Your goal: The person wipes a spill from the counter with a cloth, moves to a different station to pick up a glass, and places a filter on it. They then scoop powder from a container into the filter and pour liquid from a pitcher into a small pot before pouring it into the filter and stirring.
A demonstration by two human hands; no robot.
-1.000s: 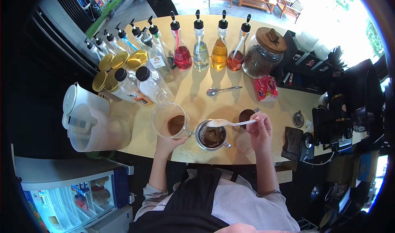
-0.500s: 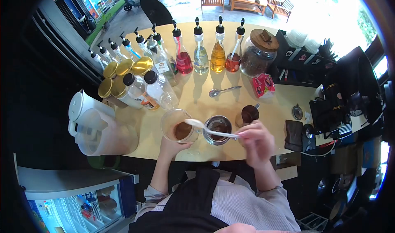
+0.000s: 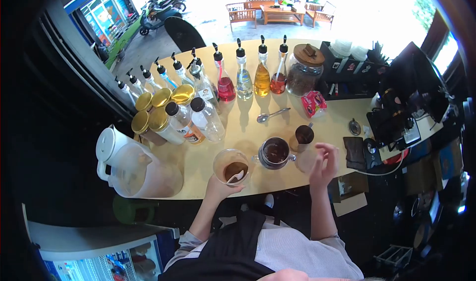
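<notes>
My left hand point(image 3: 222, 187) is closed around a clear plastic cup point(image 3: 221, 158) with brown liquid at its bottom. A white spoon point(image 3: 239, 176) shows inside that cup, its bowl end near the liquid. Right of the cup stands a small metal-and-glass pot point(image 3: 275, 166) with dark contents. My right hand point(image 3: 325, 168) is raised above the counter's front edge, fingers loosely curled and apart, seemingly with nothing in them. Just beside it is a faint, pale round shape point(image 3: 306, 160) that I cannot make out. A cup with a dark interior point(image 3: 304, 134) stands behind it.
Syrup bottles with pumps point(image 3: 226, 87) line the back of the counter. Gold-lidded jars point(image 3: 161, 118), plastic bottles point(image 3: 214, 127) and a large white pitcher point(image 3: 148, 177) stand left. A metal spoon point(image 3: 272, 115), pink packet point(image 3: 313, 104) and dark cloth point(image 3: 354, 152) lie centre and right.
The white spoon has left my right hand and now sits in the plastic cup. My right hand has opened. The view has shifted, and the pot looks turned.
</notes>
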